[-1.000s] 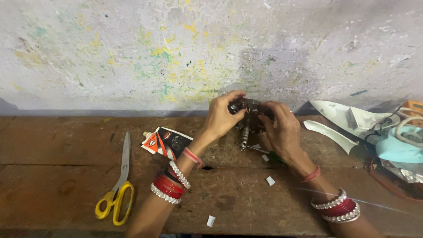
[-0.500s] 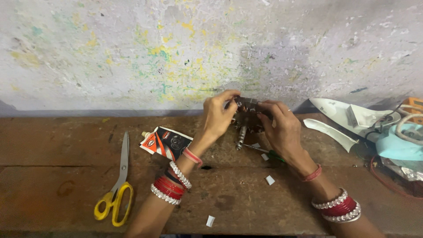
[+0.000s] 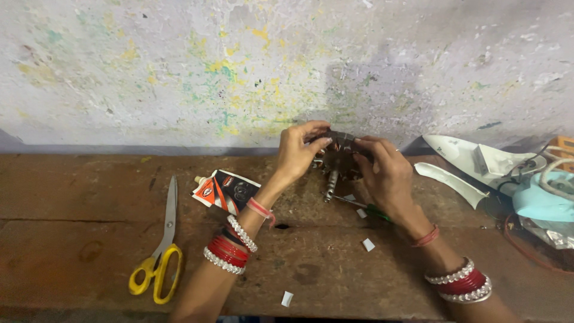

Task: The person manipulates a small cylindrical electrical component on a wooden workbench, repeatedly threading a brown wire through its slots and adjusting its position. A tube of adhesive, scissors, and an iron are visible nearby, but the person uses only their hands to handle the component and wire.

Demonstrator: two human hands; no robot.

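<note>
A small motor part (image 3: 338, 157), dark metal with coppery windings and a steel shaft poking down, is gripped from both sides, so it's pinched right between the left hand (image 3: 297, 154) and right hand (image 3: 382, 173), held up just above the bench (image 3: 84, 239). Fingers are clenched around it. Left of the motor part a crumpled glue tube (image 3: 230, 191) is seen, further left the yellow-handled scissors (image 3: 160, 251). Right of it, white plastic shells (image 3: 472, 158). Rough, stained wood all over.
</note>
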